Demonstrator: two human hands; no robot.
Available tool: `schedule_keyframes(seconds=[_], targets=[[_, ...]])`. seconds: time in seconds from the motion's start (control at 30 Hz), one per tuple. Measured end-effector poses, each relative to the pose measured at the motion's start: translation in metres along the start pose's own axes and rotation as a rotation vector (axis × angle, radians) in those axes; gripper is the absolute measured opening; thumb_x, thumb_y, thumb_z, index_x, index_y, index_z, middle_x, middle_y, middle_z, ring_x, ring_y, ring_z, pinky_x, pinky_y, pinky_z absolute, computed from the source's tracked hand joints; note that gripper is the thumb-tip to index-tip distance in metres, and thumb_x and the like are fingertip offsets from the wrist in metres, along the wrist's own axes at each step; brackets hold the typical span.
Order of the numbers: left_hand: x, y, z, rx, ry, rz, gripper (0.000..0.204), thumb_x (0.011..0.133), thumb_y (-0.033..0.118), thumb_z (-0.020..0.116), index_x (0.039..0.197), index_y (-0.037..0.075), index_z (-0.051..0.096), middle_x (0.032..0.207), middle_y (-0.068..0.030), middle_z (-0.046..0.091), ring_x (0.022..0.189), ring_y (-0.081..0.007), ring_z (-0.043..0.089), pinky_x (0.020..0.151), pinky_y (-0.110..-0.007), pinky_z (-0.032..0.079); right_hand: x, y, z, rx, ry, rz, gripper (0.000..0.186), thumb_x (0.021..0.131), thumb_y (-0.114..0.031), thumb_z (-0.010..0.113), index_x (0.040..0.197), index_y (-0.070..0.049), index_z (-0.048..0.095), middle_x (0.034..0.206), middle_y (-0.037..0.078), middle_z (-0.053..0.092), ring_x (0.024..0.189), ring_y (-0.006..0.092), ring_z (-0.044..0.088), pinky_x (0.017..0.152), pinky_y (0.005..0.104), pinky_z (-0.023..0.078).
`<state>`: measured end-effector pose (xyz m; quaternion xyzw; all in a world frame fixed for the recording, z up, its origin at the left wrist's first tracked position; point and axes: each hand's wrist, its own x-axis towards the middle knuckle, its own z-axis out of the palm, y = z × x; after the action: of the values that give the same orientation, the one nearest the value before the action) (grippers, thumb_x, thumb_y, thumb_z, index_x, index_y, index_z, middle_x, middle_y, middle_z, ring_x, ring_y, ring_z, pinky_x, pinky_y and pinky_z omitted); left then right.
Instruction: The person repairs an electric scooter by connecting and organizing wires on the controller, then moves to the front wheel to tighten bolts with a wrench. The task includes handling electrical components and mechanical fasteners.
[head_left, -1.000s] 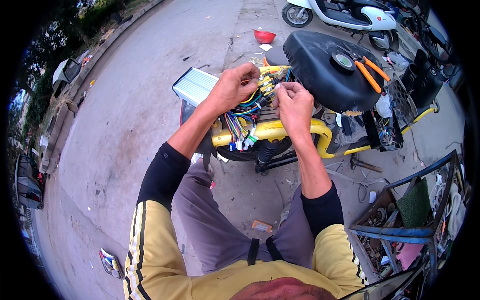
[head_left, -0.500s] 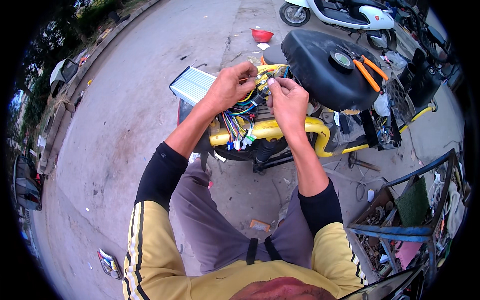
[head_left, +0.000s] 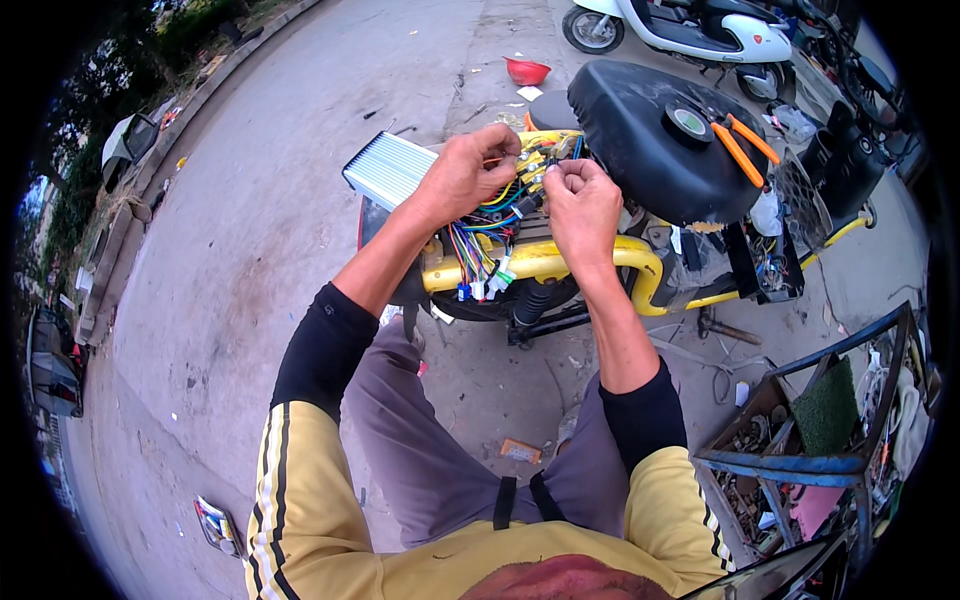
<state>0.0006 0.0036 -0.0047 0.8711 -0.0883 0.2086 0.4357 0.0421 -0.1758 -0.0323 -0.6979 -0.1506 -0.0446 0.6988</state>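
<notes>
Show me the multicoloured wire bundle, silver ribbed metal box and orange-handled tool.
Multicoloured wire bundle (head_left: 472, 248): head view, lower strands.
Silver ribbed metal box (head_left: 388, 174): head view, ribbed top.
Orange-handled tool (head_left: 738, 155): head view, lower handle.

That frame (head_left: 535, 260) is yellow; the wires (head_left: 470, 248) run blue, green, yellow and purple. Orange handles (head_left: 737, 155), black cuffs (head_left: 325, 350), yellow sleeves (head_left: 322, 480) striped black and white.

Yellow shirt (head_left: 440, 568), sleeves edged with white and black stripes (head_left: 270, 500) along the outer side; stripes show on both arms. Snug black undersleeves (head_left: 318, 352) stick out from the shirt sleeves, ending on the forearms; small pale mark on the left one, too small to make out. Hands (head_left: 583, 212) bare. Greyish-purple trousers (head_left: 425, 445), loose, creased. Two short black straps (head_left: 505, 503) at the waist.
</notes>
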Motion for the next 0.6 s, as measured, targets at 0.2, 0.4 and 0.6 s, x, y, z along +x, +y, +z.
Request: schedule_keyframes(seconds=[0.2, 0.4, 0.6], targets=[[-0.002, 0.007, -0.002, 0.007, 0.006, -0.019, 0.012, 0.095, 0.0, 0.067, 0.106, -0.004, 0.063, 0.093, -0.0022, 0.068, 0.091, -0.0073, 0.061, 0.084, -0.027, 0.054, -0.006, -0.013, -0.01, -0.291, 0.038, -0.181, 0.026, 0.097, -0.02, 0.069, 0.101, 0.005, 0.073, 0.075, 0.02, 0.074, 0.068, 0.0333, 0.074, 0.069, 0.0424, 0.055], [0.0, 0.011, 0.0, 0.015, -0.011, -0.022, 0.012, 0.095, 0.0, 0.067, 0.106, -0.004, 0.063, 0.092, -0.0029, 0.068, 0.09, -0.0074, 0.061, 0.084, -0.027, 0.053, 0.002, 0.001, -0.016, -0.213, -0.01, -0.242, 0.024, 0.1, -0.017, 0.066, 0.104, 0.006, 0.072, 0.073, 0.017, 0.073, 0.065, 0.0295, 0.073, 0.066, 0.0408, 0.055], [-0.001, 0.003, -0.001, 0.035, 0.012, -0.008, 0.012, 0.095, 0.001, 0.068, 0.105, -0.003, 0.063, 0.093, -0.0028, 0.069, 0.09, -0.0074, 0.061, 0.084, -0.027, 0.054, -0.001, -0.009, -0.018, -0.029, -0.155, -0.044, 0.023, 0.102, -0.011, 0.062, 0.111, 0.009, 0.07, 0.07, 0.01, 0.072, 0.063, 0.0101, 0.066, 0.063, 0.0308, 0.053]])
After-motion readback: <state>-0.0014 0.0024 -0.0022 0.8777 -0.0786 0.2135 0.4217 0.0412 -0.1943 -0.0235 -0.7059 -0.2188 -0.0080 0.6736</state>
